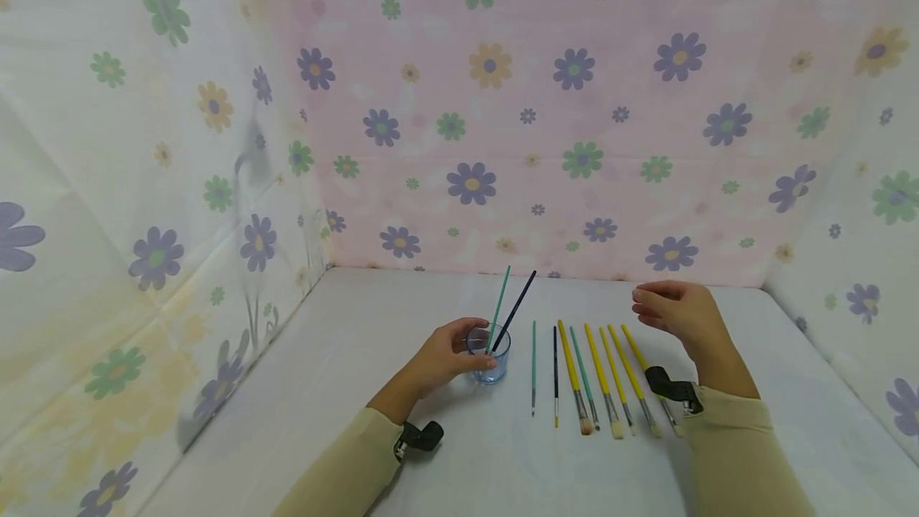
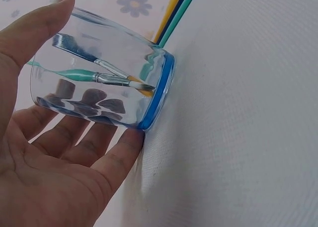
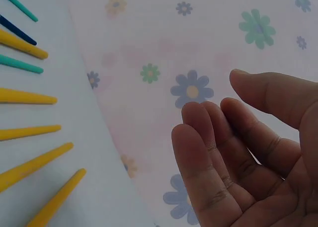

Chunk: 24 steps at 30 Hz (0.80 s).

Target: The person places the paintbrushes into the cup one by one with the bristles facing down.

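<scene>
My left hand (image 1: 447, 357) holds a clear glass (image 1: 492, 372) on the table, thumb on the near side and fingers around the far side. Its thick base shows blue in the left wrist view, where the thumb lies by the rim. Two paintbrushes lean in the glass, bristles down: a teal brush (image 1: 500, 294) and a dark navy brush (image 1: 522, 297). Above the far ends of the brushes on the right, my right hand (image 1: 678, 311) hovers with loosely bent fingers (image 3: 191, 152) and nothing in them.
Right of the glass, several paintbrushes lie in a row, bristles toward me: a teal brush (image 1: 534, 365), a navy brush (image 1: 555, 369), a yellow brush (image 1: 569, 361), another teal one (image 1: 583, 369) and more yellow ones (image 1: 601, 365). Flowered cloth (image 1: 531, 102) walls the white table (image 1: 345, 389) at back and sides.
</scene>
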Each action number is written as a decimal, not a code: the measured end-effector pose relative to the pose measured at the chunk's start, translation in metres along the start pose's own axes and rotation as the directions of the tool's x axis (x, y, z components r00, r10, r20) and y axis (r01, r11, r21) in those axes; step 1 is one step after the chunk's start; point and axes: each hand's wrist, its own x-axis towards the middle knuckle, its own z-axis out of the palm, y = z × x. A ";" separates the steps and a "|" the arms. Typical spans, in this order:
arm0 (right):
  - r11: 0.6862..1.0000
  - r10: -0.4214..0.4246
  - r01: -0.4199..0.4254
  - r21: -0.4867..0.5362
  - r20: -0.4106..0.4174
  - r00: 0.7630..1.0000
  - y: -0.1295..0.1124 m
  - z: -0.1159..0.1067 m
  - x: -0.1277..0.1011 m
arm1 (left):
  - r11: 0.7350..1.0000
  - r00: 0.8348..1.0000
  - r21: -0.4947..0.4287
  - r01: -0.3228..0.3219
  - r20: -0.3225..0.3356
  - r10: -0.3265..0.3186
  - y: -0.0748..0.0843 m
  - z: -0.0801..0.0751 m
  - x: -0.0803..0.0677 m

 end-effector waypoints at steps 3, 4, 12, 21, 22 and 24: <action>0.999 0.036 -0.036 -0.001 -0.021 0.999 0.008 -0.002 0.003 | 1.000 1.000 0.001 0.007 -0.006 -0.007 0.001 0.000 0.000; 0.999 0.049 -0.049 0.000 -0.029 0.998 0.010 -0.002 0.004 | 1.000 1.000 0.003 0.009 -0.007 -0.009 0.001 0.000 0.000; 0.982 0.178 -0.182 -0.051 -0.077 0.981 0.027 -0.005 0.010 | 1.000 1.000 0.015 0.005 -0.020 -0.005 0.000 0.001 0.000; 0.928 0.337 -0.352 -0.126 -0.121 0.934 0.045 -0.006 0.016 | 1.000 1.000 0.007 -0.001 -0.021 0.001 0.002 0.002 -0.001; 0.919 0.352 -0.367 -0.141 -0.120 0.928 0.047 -0.006 0.016 | 1.000 1.000 0.007 -0.001 -0.021 0.001 0.002 0.002 -0.001; 0.907 0.374 -0.388 -0.164 -0.111 0.921 0.049 -0.007 0.016 | 1.000 1.000 0.010 0.003 -0.020 -0.003 0.002 0.002 -0.001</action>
